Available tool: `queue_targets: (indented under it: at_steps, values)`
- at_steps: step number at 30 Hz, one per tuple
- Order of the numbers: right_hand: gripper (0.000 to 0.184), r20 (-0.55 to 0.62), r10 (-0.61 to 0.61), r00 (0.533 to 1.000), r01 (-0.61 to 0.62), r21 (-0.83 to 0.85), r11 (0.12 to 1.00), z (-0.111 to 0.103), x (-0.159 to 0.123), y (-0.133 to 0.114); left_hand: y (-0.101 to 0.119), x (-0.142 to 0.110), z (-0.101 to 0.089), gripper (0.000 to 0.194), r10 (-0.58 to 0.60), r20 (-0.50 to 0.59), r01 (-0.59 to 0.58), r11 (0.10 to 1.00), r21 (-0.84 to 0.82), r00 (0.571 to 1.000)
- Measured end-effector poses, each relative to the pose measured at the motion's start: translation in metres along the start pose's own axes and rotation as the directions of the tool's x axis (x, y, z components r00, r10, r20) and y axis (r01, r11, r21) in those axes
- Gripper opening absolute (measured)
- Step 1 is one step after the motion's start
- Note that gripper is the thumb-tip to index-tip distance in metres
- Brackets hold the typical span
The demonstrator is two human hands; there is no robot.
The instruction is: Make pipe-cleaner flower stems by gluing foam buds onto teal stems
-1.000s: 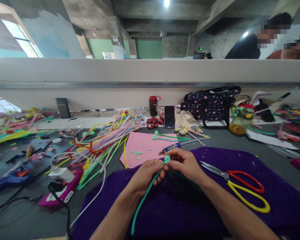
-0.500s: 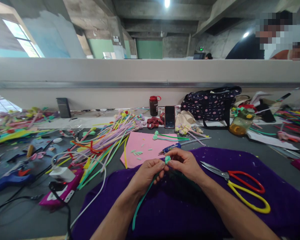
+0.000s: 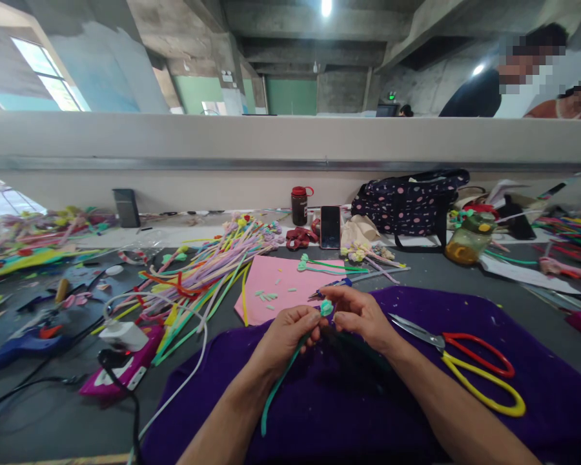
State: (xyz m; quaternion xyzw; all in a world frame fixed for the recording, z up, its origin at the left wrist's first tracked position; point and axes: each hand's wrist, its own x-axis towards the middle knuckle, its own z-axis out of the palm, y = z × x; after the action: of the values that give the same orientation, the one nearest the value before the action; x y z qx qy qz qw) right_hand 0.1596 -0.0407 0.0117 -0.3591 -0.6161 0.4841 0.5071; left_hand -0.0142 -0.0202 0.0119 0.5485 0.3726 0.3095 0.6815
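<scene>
Concrete-beamed hall, ceiling lamp lit; pale partition along the counter's back edge, a person in a dark top beyond it at right. Forearms reach in from the front edge and converge over a purple cloth. Left hand: fingers curled, thumb and forefinger pinching a green stem just below its mint-green head; tail of stem hangs toward the front edge. Right hand: thumb and forefinger parted beside the head, lower fingers loosely bent; fingertip contact cannot be told. Pink sheet just past the hands, bearing small pale-green pieces. Room: cloth stretches between the forearms and from the right forearm to the scissors, blades pointing toward the hands. Tighter on the left, where a bundle of coloured stems and a magenta power strip crowd in. Phone upright near the back edge. Red-lidded bottle just left of it, pale marks too small to read. Green sign on the far wall, likewise illegible.
</scene>
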Motion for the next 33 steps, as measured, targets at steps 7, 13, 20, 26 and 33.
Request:
queue_targets:
  at_steps: [7, 13, 20, 26, 33]
  values:
    - [0.028, -0.147, -0.028, 0.989, 0.030, 0.010, 1.000, -0.0004, 0.0006, -0.0037, 0.0058, -0.0023, 0.0023, 0.025, 0.048, -0.056, -0.046, 0.999, 0.026, 0.997]
    - [0.018, -0.180, -0.103, 0.978, 0.070, -0.184, 0.980, 0.0007, -0.0007, -0.0006, 0.0055, -0.0021, 0.0022, 0.026, 0.058, -0.061, -0.054, 0.997, 0.063, 0.996]
    - [0.002, -0.223, -0.325, 0.919, 0.220, -0.393, 0.893, 0.0008, -0.0012, -0.0009, 0.0057, -0.0019, 0.0033, 0.027, 0.074, -0.054, -0.071, 0.996, 0.058, 0.996]
    - [0.004, -0.162, -0.364, 0.917, 0.267, -0.429, 0.863, 0.0005, -0.0002, -0.0014, 0.0040, -0.0016, 0.0034, 0.028, 0.066, -0.028, -0.064, 0.996, 0.063, 0.997]
    - [0.007, -0.128, -0.377, 0.917, 0.285, -0.449, 0.847, 0.0001, -0.0003, -0.0026, 0.0001, 0.0003, 0.0020, 0.027, 0.093, -0.037, -0.089, 0.989, 0.116, 0.995]
